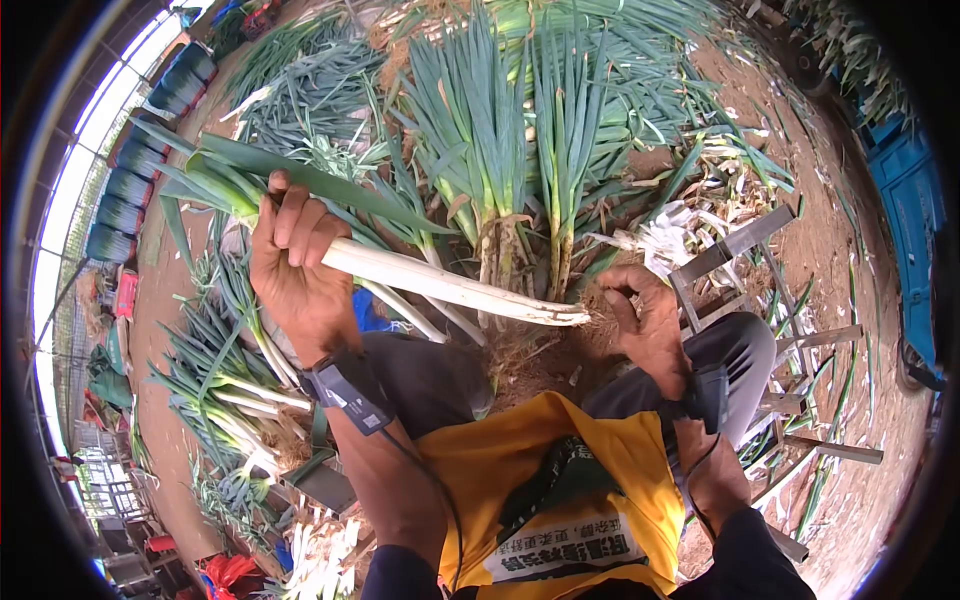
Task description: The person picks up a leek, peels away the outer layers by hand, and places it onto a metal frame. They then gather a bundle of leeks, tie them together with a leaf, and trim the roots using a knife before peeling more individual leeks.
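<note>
My left hand [295, 265] grips a long leek [430, 283] around the upper part of its white stalk, with the green leaves fanning off to the upper left. The stalk runs across my lap to the right. My right hand [645, 320] is closed at the root end of the leek [570, 318], fingers pinched on the brown roots and soil. Both wrists carry dark strapped devices with cables. I sit with grey trousers and a yellow apron [560, 480].
Upright leek bunches [520, 170] stand on the dirt just ahead. Trimmed leeks [230, 400] lie piled at my left. Wooden slats of a crate [740, 245] sit at the right, beside peeled husks [665, 235]. A blue container [915, 200] stands far right.
</note>
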### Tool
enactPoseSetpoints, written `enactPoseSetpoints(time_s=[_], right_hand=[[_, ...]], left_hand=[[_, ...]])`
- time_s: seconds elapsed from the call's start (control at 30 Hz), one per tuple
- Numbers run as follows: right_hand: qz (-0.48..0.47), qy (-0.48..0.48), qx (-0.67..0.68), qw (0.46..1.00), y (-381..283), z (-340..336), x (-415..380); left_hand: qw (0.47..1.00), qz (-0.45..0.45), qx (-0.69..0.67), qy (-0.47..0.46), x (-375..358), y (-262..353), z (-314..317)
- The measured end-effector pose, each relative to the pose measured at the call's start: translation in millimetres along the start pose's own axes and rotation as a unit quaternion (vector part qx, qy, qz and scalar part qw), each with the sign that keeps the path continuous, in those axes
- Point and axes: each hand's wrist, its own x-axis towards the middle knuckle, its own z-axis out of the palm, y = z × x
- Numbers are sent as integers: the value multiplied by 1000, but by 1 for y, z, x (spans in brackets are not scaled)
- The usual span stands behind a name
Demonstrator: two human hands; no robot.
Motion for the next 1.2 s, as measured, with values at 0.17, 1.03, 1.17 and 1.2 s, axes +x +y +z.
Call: enactPoseSetpoints(time_s=[0.17,1.03,1.17,1.2], right_hand=[[185,-153,244,940,-45,-20,1],[-36,-158,-25,987,-11,-13,-7],[-2,-135,-186,973,29,-18,-16],[7,-79,-109,991,34,-17,-20]], left_hand=[[999,26,-16,-15,2,-5,9],[994,9,-10,-108,5,-6,5],[996,4,14,-93,4,4,3],[995,6,24,-92,3,5,2]])
